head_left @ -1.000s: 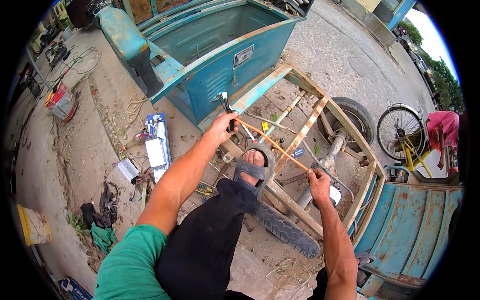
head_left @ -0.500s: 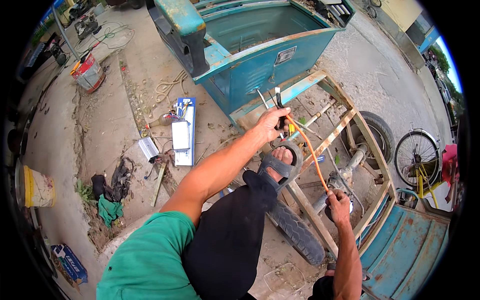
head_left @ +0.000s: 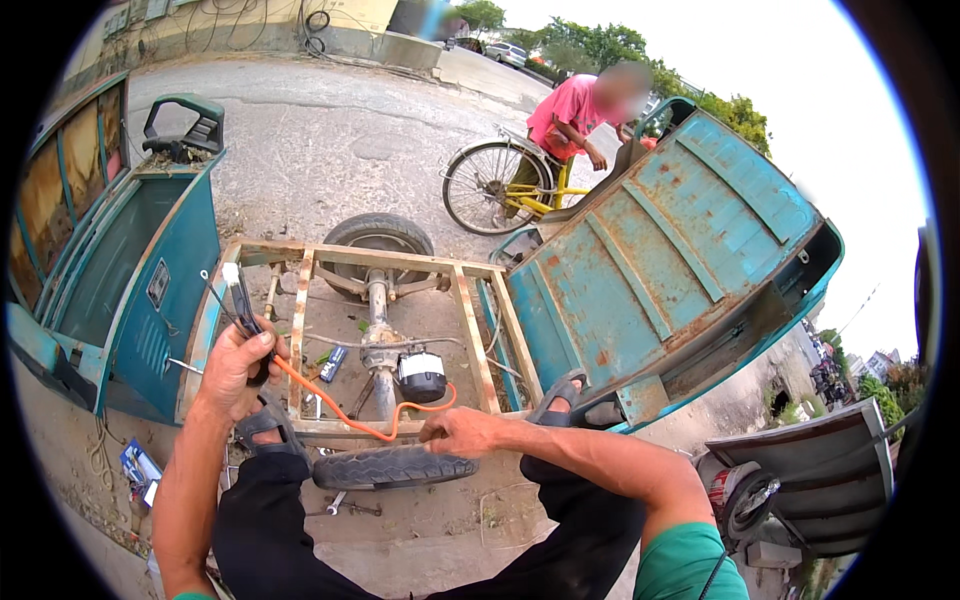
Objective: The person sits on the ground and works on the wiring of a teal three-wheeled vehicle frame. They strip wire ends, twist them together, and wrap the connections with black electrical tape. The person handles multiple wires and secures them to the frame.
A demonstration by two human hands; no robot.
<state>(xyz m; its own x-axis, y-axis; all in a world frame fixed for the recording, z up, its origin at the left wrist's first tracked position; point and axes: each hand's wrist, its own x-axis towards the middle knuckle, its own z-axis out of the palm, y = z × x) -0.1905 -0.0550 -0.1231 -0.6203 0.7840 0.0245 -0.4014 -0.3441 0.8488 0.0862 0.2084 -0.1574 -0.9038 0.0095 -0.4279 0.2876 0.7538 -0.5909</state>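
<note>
My left hand is closed round a bundle of cables, with a black cable and white connector sticking up out of it. From this fist an orange cable runs slack across the frame and bends up to a round black-and-silver motor on the rear axle. My right hand hovers at the near frame rail, just below the motor and the cable's bend. Its fingers are curled, and whatever they may hold is hidden. Both hands are over the rusty metal vehicle frame.
My sandalled feet stand at the frame's near side by a tyre. To the right leans a rusty blue cargo bed; a blue cab box stands left. Beyond, a person in pink bends by a yellow bicycle. Wrenches lie near.
My view has swung right, bringing the cargo bed and person in pink into sight. The orange cable, stretched taut to my right hand before, now hangs in a slack curve.
</note>
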